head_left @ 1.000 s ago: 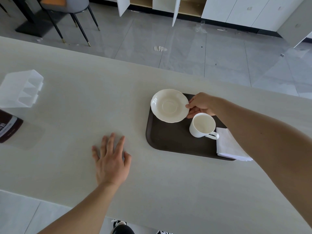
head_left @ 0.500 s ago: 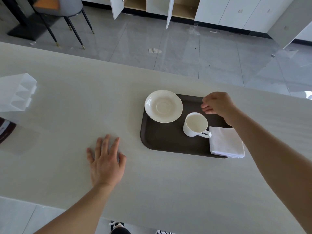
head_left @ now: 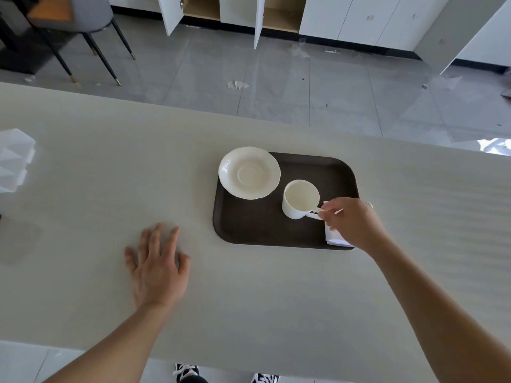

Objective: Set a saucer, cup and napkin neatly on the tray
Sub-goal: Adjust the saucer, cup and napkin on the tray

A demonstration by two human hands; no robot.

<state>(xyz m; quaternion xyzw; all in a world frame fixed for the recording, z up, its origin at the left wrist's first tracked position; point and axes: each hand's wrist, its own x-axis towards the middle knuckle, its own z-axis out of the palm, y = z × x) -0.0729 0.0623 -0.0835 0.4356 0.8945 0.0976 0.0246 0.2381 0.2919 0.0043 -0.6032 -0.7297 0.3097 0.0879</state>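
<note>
A dark brown tray lies on the pale table. The white saucer sits on its far left corner, its rim overhanging the tray edge. An empty white cup stands upright in the tray's middle, handle pointing right. My right hand pinches the cup's handle with thumb and fingers. It covers most of the folded white napkin, which lies at the tray's near right corner. My left hand rests flat on the table, fingers spread, left of the tray.
A clear plastic container stands at the table's left edge. Beyond the table's far edge is grey tiled floor with a chair and open white cabinets. My shoes show below the near edge.
My right hand left the saucer's rim, drew back over the tray's far edge, then came down to the cup's handle and closed on it. The left hand stayed put.
</note>
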